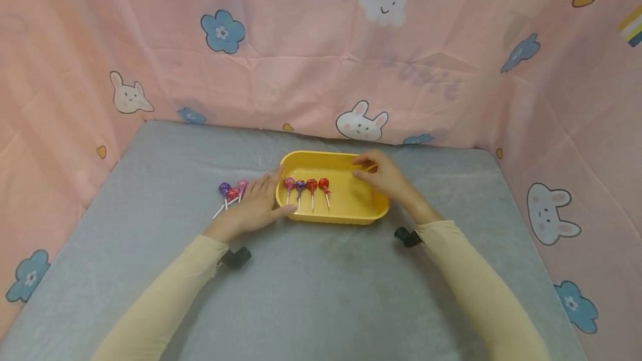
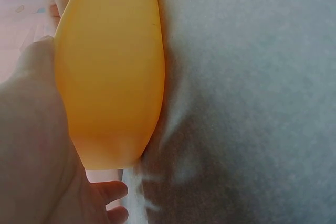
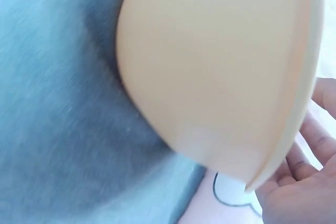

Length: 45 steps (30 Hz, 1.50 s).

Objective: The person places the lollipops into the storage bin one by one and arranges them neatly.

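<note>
A yellow plastic tray sits on the grey cloth. Inside, toward its left half, lie several wrapped lollipops in a row: a pink lollipop, a purple lollipop and two red ones, sticks toward the person. My left hand rests against the tray's left end, fingers extended and thumb over the front rim. My right hand is over the tray's right end, fingers loosely bent with nothing seen between them. The left wrist view shows the thumb at the rim.
Left of the left hand, a purple lollipop, a red lollipop and a pink lollipop lie bunched on the grey cloth. A pink printed curtain stands behind and at both sides.
</note>
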Available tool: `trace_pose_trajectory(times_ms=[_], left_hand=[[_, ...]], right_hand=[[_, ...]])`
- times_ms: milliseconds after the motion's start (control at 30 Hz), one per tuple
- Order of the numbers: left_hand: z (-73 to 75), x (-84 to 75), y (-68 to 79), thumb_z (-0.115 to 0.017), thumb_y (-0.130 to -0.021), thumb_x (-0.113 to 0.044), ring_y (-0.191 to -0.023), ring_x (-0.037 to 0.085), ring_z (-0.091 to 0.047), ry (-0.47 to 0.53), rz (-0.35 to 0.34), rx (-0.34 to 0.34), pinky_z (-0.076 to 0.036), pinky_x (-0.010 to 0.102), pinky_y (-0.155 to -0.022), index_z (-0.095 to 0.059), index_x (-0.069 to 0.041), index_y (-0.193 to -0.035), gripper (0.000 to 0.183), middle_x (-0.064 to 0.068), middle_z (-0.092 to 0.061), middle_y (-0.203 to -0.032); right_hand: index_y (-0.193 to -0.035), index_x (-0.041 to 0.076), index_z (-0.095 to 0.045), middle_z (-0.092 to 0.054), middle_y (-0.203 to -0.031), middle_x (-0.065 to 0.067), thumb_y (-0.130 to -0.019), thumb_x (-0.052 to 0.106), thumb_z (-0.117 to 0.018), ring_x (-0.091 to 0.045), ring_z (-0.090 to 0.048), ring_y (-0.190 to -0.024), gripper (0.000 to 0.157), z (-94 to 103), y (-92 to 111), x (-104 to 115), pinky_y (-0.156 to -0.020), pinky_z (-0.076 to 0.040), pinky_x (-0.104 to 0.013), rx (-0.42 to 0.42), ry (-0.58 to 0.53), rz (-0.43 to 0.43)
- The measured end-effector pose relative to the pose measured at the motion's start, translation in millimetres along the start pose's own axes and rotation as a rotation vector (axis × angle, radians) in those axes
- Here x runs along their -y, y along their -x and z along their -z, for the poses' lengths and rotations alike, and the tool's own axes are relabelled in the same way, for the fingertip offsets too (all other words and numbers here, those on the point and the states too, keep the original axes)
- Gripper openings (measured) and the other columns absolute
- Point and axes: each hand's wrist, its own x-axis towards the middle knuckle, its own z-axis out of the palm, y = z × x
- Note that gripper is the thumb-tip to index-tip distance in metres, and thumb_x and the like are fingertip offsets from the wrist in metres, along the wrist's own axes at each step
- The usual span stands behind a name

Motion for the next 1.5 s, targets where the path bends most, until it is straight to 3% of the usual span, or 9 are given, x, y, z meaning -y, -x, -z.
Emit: trace_pose_trajectory(times_ms=[233, 400, 667, 867, 1133, 1500], left_hand=[[0.0, -0.5, -0.1, -0.045, -0.091, -0.073, -0.155, 0.038, -0.007, -0.003, -0.001, 0.002, 0.001, 0.056, -0.126, 0.012, -0.015, -0.159, 0.106, 0.017, -0.009, -0.167], [0.8, -2.1, 1.1, -0.046, -0.090, -0.073, -0.155, 0.039, -0.007, 0.001, 0.002, 0.004, 0.002, 0.057, -0.126, 0.013, -0.015, -0.159, 0.107, 0.016, -0.008, -0.168], [-1.3, -0.1, -0.2, -0.044, -0.090, -0.075, -0.155, 0.039, -0.007, 0.003, 0.005, 0.003, 0.001, 0.057, -0.126, 0.013, -0.016, -0.159, 0.107, 0.016, -0.010, -0.168], [-0.7, -0.4, 0.2, -0.044, -0.089, -0.075, -0.155, 0.039, -0.006, 0.005, 0.001, 0.005, 0.003, 0.057, -0.126, 0.014, -0.016, -0.159, 0.108, 0.017, -0.009, -0.167], [0.7, -2.2, 1.5, -0.045, -0.091, -0.073, -0.155, 0.039, -0.007, -0.004, 0.001, 0.005, 0.002, 0.056, -0.126, 0.014, -0.016, -0.159, 0.106, 0.017, -0.009, -0.167], [0.7, -2.3, 1.8, -0.043, -0.091, -0.073, -0.155, 0.039, -0.007, 0.001, -0.004, 0.005, 0.002, 0.056, -0.126, 0.014, -0.016, -0.159, 0.105, 0.017, -0.008, -0.168]], right_hand=[[-0.118, 0.005, -0.067, -0.055, -0.125, -0.015, -0.092, 0.020, -0.070, -0.033, -0.051, -0.115, 0.030, 8.1, 10.2, -6.0, -0.100, -0.048, -0.052, -0.073, 0.032, 0.023], [-0.123, 0.007, -0.065, -0.048, -0.134, -0.016, -0.091, 0.024, -0.072, -0.035, -0.047, -0.123, 0.037, 11.9, 17.7, -10.0, -0.102, -0.046, -0.055, -0.081, 0.074, 0.049], [-0.148, 0.017, -0.045, -0.025, -0.159, -0.016, -0.085, 0.040, -0.077, -0.042, -0.022, -0.146, 0.074, 15.7, 28.3, -24.3, -0.112, -0.032, -0.067, -0.002, 0.154, 0.039], [-0.157, 0.023, -0.027, -0.015, -0.164, -0.018, -0.084, 0.047, -0.076, -0.044, -0.016, -0.149, 0.092, 18.1, 36.8, -31.6, -0.111, -0.029, -0.072, 0.061, 0.186, 0.009], [-0.160, 0.029, -0.009, -0.011, -0.166, -0.016, -0.084, 0.046, -0.076, -0.044, -0.016, -0.150, 0.102, 19.9, 47.3, -40.7, -0.113, -0.024, -0.073, 0.157, 0.180, -0.038], [-0.160, 0.022, 0.007, -0.006, -0.167, -0.016, -0.086, 0.040, -0.076, -0.040, -0.011, -0.154, 0.113, 16.3, 53.8, -46.5, -0.121, -0.015, -0.065, 0.224, 0.123, -0.063]])
